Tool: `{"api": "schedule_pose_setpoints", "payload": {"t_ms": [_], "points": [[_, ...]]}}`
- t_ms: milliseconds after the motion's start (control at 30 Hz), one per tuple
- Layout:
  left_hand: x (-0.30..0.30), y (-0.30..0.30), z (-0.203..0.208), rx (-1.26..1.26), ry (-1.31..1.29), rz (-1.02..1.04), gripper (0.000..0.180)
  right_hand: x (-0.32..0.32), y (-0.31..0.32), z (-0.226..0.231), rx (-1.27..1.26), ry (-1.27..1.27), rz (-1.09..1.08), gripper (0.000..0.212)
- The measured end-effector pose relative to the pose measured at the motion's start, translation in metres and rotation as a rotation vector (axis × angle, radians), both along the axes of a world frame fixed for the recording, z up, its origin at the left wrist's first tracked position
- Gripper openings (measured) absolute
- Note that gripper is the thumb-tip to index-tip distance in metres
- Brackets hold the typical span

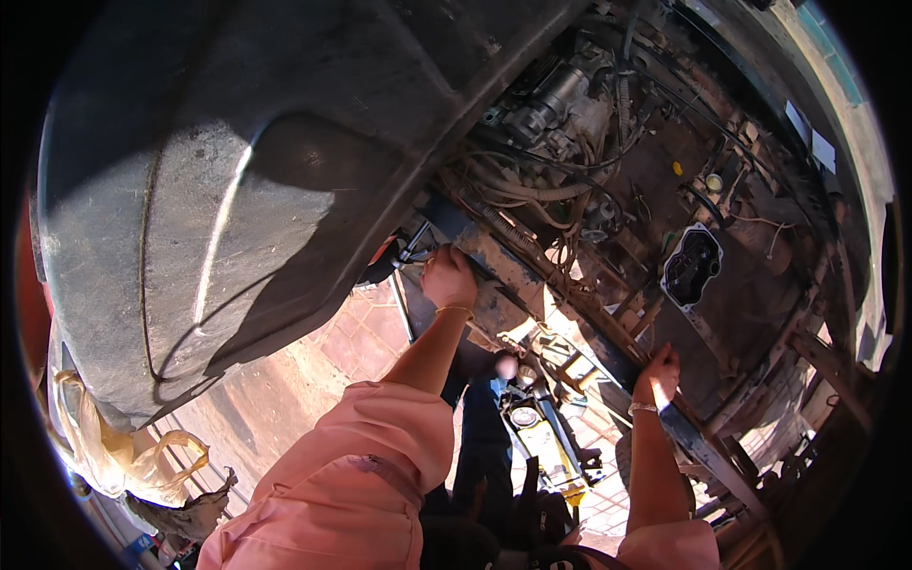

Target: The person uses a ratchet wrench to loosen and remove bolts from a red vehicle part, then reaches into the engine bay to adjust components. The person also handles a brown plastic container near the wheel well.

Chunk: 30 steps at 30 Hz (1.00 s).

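My left hand [448, 275] is closed, its fingers curled down against the side of a dark vehicle frame rail [513, 249]. Just beyond it a shiny metal piece [415, 242], perhaps a tool or a rod, pokes out beside the rail. Whatever the left fingers hold is hidden. On the same rail, nearer to me and further right, my right hand [657, 377] grips the edge with bent fingers. To the left of my left arm rises a large dark body panel [237, 218], dusty and partly sunlit.
Hoses and cables [532, 185] run along the rail near a metal engine unit [556, 100]. An open black housing with a pale rim [692, 268] lies inside the frame. A yellow floor jack [551, 456] stands below on paving. A plastic bag [142, 456] hangs at lower left.
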<state>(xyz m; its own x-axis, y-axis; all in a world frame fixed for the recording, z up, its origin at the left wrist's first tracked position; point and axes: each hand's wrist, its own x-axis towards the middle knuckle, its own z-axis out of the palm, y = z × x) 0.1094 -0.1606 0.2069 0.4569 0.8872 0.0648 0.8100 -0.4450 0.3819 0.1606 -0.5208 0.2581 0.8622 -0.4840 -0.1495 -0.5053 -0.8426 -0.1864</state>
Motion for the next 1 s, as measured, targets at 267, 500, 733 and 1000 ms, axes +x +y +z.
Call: {"api": "schedule_pose_setpoints", "payload": {"t_ms": [267,500,733,1000], "points": [[0.0008,0.0001,0.0001,0.025,-0.027,0.001,0.028,0.0015,0.0002,0.0011,-0.028,0.073,-0.018,0.048],[0.0019,0.0001,-0.0001,0.031,0.006,0.004,0.028,0.0010,0.0005,-0.0005,-0.008,0.015,-0.001,0.042],[0.0022,-0.0002,0.0003,0.038,0.014,0.005,0.027,0.0013,0.0010,-0.0009,-0.032,0.011,0.003,0.042],[0.0015,0.0008,-0.0023,0.016,0.026,0.000,0.026,0.0008,-0.0036,-0.0058,-0.025,0.024,0.000,0.042]]}}
